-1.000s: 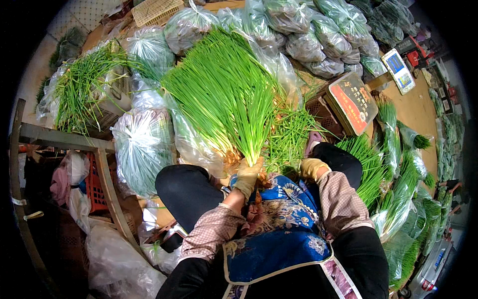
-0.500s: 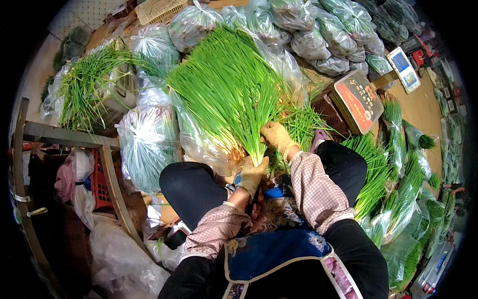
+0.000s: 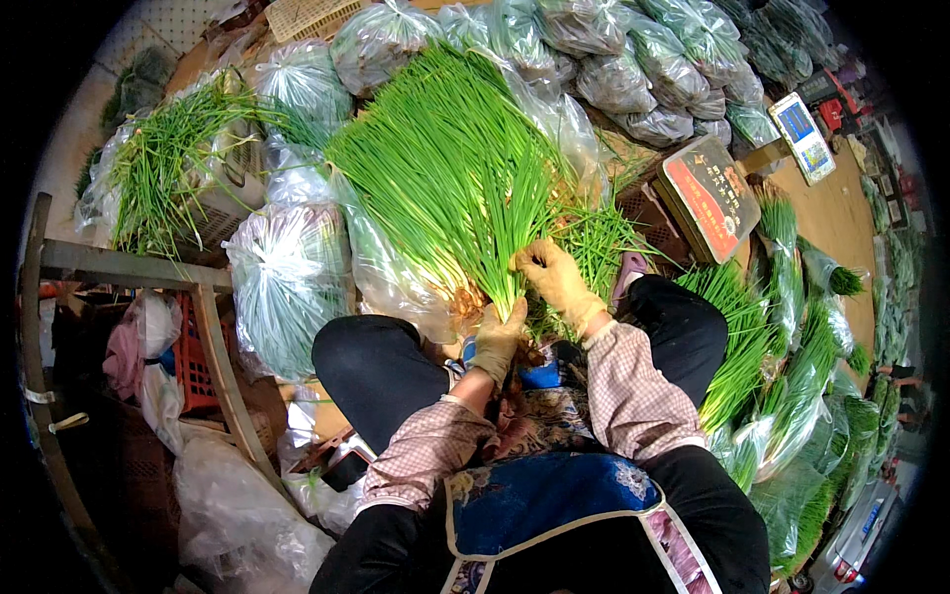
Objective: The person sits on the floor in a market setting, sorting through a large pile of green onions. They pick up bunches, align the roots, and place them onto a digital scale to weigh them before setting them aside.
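Observation:
My gloved left hand (image 3: 495, 345) is closed round the pale root end of a bunch of long green stalks (image 3: 500, 228), which fans up over a big pile of similar stalks (image 3: 416, 139) on clear plastic sheeting (image 3: 381, 277). My gloved right hand (image 3: 559, 282) is at the bunch's right side, thumb and fingertips pinched on the stems. Loose cut stalks (image 3: 606, 233) lie beyond that hand. My bent knees are on either side, with a blue patterned apron (image 3: 544, 490) in my lap.
Bagged greens (image 3: 614, 84) are stacked behind; another bag (image 3: 287, 297) sits at left beside a metal frame (image 3: 129, 257). A scale (image 3: 708, 198) with a display (image 3: 802, 139) stands back right. Wrapped bundles (image 3: 787, 416) line the right. A red crate (image 3: 193, 396) is lower left.
My right hand has risen from beside my right knee, moving up and left onto the bunch. My left hand stays closed at the root end.

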### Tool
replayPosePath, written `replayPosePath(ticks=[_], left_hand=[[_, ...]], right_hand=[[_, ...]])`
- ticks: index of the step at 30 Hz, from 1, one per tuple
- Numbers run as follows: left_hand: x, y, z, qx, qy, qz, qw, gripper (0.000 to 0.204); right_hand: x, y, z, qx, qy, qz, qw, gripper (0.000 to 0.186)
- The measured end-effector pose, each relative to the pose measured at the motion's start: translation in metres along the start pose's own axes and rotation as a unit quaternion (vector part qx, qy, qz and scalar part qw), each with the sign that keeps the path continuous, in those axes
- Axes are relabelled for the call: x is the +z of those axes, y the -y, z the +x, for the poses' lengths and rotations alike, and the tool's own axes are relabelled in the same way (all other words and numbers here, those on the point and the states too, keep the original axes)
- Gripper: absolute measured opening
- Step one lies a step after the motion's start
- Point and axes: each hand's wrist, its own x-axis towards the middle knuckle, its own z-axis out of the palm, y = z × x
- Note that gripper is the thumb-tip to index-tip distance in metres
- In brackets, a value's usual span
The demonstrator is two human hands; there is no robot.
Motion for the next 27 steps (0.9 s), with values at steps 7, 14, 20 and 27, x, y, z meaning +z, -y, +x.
replayPosePath(ticks=[7, 14, 20, 27], left_hand=[[-0.028, -0.045, 0.007, 0.068, 0.034, 0.256, 0.964, 0.039], [-0.013, -0.034, 0.01, 0.01, -0.006, -0.002, 1.0, 0.033], [-0.003, -0.04, 0.013, -0.118, -0.029, -0.244, 0.962, 0.026], [-0.014, -0.053, 0.019, -0.272, 0.028, -0.366, 0.89, 0.028]], right_hand=[[-0.005, 0.032, -0.062, 0.029, 0.151, 0.123, 0.98, 0.02], [-0.069, -0.022, -0.064, 0.202, 0.1, -0.268, 0.937, 0.023], [-0.017, -0.026, -0.011, 0.222, 0.092, -0.107, 0.965, 0.033], [0.01, -0.028, 0.005, 0.227, 0.138, -0.178, 0.948, 0.034]])
